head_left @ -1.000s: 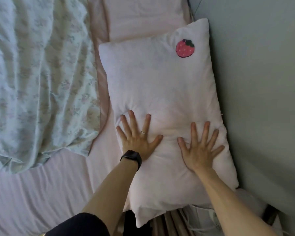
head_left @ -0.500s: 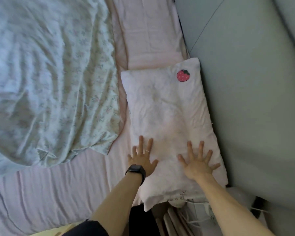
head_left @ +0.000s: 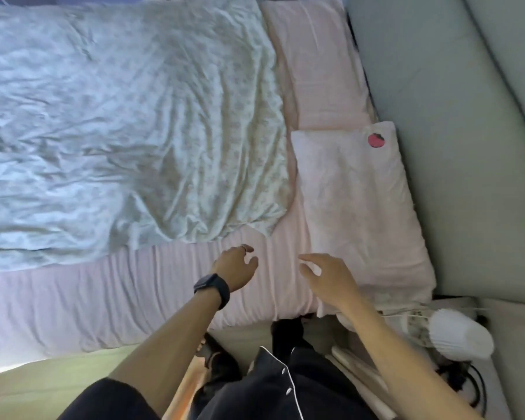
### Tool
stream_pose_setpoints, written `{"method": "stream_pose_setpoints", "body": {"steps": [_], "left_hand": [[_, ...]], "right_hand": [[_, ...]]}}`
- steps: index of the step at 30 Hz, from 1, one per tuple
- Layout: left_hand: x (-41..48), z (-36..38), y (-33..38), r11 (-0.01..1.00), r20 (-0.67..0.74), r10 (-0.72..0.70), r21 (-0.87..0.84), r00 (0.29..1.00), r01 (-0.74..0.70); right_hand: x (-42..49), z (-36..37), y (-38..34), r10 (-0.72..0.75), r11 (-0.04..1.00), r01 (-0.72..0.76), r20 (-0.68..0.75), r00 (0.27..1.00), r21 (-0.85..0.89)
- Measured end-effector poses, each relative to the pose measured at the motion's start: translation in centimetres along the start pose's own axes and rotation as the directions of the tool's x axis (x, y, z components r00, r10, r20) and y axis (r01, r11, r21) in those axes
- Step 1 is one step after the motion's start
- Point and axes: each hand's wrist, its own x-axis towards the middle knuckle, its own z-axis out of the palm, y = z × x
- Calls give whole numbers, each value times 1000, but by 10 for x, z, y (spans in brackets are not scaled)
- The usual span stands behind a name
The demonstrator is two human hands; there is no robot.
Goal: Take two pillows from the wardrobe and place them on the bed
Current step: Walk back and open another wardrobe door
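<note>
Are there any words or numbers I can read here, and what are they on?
No words or numbers can be read anywhere.
The only sign is a red strawberry picture on the pillow; it has no writing.
The watch on the left wrist shows a dark face with nothing readable.

Two pillows: strawberry pillow [head_left: 358, 207], plain pink pillow [head_left: 319, 62]. One quilt [head_left: 119, 122]. One lamp [head_left: 459, 336]. Two hands: left hand [head_left: 235, 268], right hand [head_left: 331, 275].

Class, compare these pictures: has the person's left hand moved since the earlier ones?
Yes. The left hand has come off the strawberry pillow, back toward the person, and now hovers over the pink sheet.
</note>
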Motion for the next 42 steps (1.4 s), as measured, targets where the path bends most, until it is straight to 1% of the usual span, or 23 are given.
{"method": "stream_pose_setpoints", "body": {"steps": [3, 6, 8, 10, 12, 14, 17, 20, 24, 28, 31, 34, 36, 38, 40, 42], "left_hand": [[-45, -57, -66, 1000, -153, -2, -7, 988, 1], [-87, -113, -128, 998, -311, -58, -43, 949, 46], [-119, -148, -169, 989, -400, -124, -120, 908, 82], [-148, -178, -203, 973, -471, -192, -207, 861, 104], [-180, -204, -238, 947, -533, -282, -290, 798, 140], [-210, -225, -270, 920, -593, -361, -354, 720, 170], [-251, -246, -310, 879, -647, -463, -424, 605, 220], [-288, -259, -342, 820, -679, -570, -503, 463, 271], [-346, -270, -379, 739, -694, -671, -596, 261, 313], [-409, -289, -414, 674, -699, -712, -654, 66, 342], [-455, -314, -440, 643, -700, -712, -684, -60, 344], [-492, -337, -471, 629, -699, -692, -707, -182, 323], [-510, -351, -495, 633, -705, -676, -705, -215, 320], [-527, -364, -527, 626, -709, -671, -699, -217, 346], [-540, -378, -559, 626, -717, -662, -690, -220, 364], [-554, -393, -595, 634, -727, -652, -678, -213, 373]], "right_hand": [[-14, 26, -83, -153, 988, 154, -42, 987, 30], [-17, 53, -164, -312, 950, 313, -54, 949, 17], [-23, 75, -222, -413, 910, 414, -55, 909, 24], [-26, 94, -272, -516, 856, 517, -61, 855, 14], [-30, 115, -322, -608, 794, 608, -30, 794, 12], [-30, 137, -367, -679, 734, 679, 26, 733, 16], [-30, 168, -426, -756, 647, 762, 139, 640, 12], [-30, 199, -480, -810, 560, 828, 223, 542, 20], [-43, 244, -550, -867, 405, 913, 333, 370, 41], [-74, 289, -615, -902, 257, 962, 382, 204, 91], [-102, 323, -670, -933, 124, 981, 353, 65, 149], [-132, 361, -723, -940, 31, 980, 340, -38, 195], [-149, 387, -754, -943, -8, 977, 322, -77, 212], [-163, 418, -784, -940, -41, 978, 325, -107, 204], [-175, 449, -812, -928, -49, 985, 357, -107, 168], [-187, 481, -843, -933, -42, 987, 347, -94, 153]]}}
